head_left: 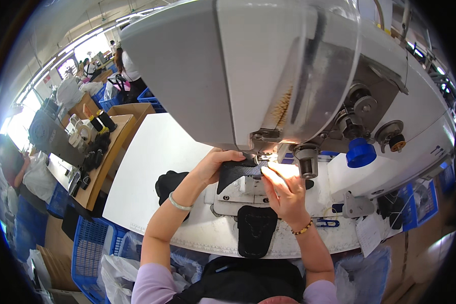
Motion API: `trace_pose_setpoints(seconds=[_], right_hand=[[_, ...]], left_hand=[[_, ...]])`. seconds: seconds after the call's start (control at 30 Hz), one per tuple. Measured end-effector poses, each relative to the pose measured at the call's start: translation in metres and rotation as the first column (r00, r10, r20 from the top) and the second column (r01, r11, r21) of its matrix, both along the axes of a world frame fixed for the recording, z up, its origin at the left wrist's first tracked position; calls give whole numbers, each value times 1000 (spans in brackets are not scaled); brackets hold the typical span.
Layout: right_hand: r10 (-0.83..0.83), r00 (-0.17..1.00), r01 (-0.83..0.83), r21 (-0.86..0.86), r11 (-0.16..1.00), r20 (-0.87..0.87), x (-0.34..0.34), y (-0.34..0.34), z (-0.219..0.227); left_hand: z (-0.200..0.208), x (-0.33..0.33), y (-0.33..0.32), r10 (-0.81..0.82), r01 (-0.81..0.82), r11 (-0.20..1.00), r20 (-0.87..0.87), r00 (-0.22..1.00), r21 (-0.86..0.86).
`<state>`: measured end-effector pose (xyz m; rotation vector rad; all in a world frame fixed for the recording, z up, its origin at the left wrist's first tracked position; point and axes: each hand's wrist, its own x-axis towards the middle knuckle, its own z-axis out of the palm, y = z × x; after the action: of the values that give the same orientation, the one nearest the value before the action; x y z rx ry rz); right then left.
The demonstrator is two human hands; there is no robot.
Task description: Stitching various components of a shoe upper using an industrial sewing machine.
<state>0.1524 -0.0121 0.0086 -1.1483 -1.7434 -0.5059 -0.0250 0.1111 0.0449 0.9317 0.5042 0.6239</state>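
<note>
A large white sewing machine (228,66) fills the upper middle of the view. Under its lit needle area lies a dark fabric piece (238,174). My left hand (215,164) grips the piece's left edge from above. Pressing on its right side, near the needle, is my right hand (286,190). Another black shaped piece (256,230) rests on the table's front edge, just below both hands. A black heap of pieces (168,183) sits left of my left forearm.
The white table (152,157) stretches to the left. A blue thread cone (361,152) and blue-handled snips (327,222) lie to the right. Blue crates (88,253) with plastic bags stand at lower left. A wooden bench (109,152) with thread spools and other people are farther left.
</note>
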Motion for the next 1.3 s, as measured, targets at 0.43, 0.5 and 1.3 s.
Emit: trace_pose_setpoints(seconds=[0.43, 0.5, 1.3], right_hand=[[-3, 993, -6, 69, 998, 118, -25, -6, 8], [44, 993, -49, 49, 998, 106, -23, -6, 9], [209, 951, -252, -183, 950, -225, 41, -2, -10]], left_hand=[[-9, -1, -37, 141, -152, 979, 82, 987, 137], [-10, -3, -35, 115, -121, 979, 42, 992, 163], [-13, 23, -87, 314, -314, 868, 65, 947, 384]])
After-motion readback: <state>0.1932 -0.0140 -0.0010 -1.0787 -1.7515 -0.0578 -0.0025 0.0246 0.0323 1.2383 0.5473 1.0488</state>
